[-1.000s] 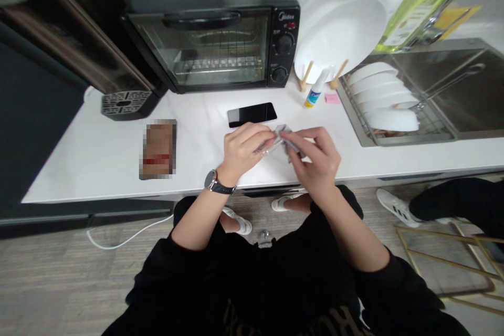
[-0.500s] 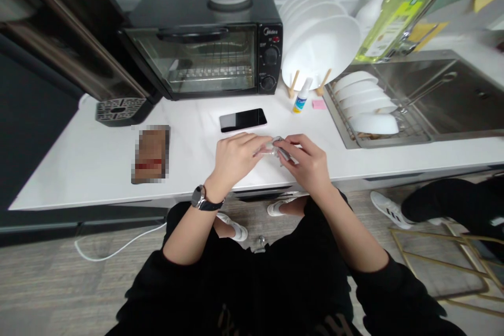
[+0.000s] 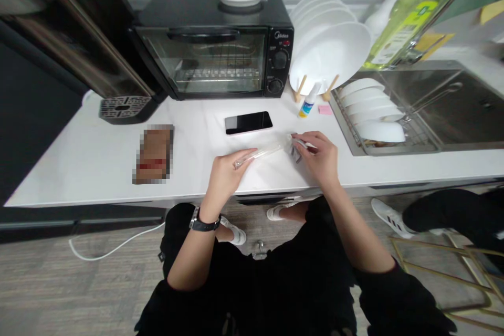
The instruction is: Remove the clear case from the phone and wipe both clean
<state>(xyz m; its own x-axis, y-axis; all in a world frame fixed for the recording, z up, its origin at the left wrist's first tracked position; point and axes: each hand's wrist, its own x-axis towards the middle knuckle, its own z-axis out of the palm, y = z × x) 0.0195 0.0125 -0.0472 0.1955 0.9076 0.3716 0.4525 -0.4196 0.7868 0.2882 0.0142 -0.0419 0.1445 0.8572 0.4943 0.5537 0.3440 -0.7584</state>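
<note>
In the head view, my left hand [image 3: 227, 172] grips one end of a thin, see-through phone case [image 3: 264, 152], tilted nearly edge-on above the white counter. My right hand [image 3: 322, 157] is closed on a small grey cloth [image 3: 295, 154], pressed at the other end of the case. Part of the cloth is hidden by my fingers. Just behind the case lies a phone [image 3: 249, 123] with its dark screen up. A small spray bottle [image 3: 309, 101] with a blue and yellow label stands further back, beside a pink pad [image 3: 325, 109].
A black toaster oven [image 3: 212, 58] stands at the back, with white plates [image 3: 331, 58] in a wooden rack to its right. The sink [image 3: 441, 110] with a bowl rack is at the right. A blurred-out brown item [image 3: 153, 155] lies left. Another person's leg [image 3: 441, 212] shows lower right.
My hands have moved apart, and more of the clear case shows between them. My left hand has turned its grip to the near end. The view has shifted slightly left.
</note>
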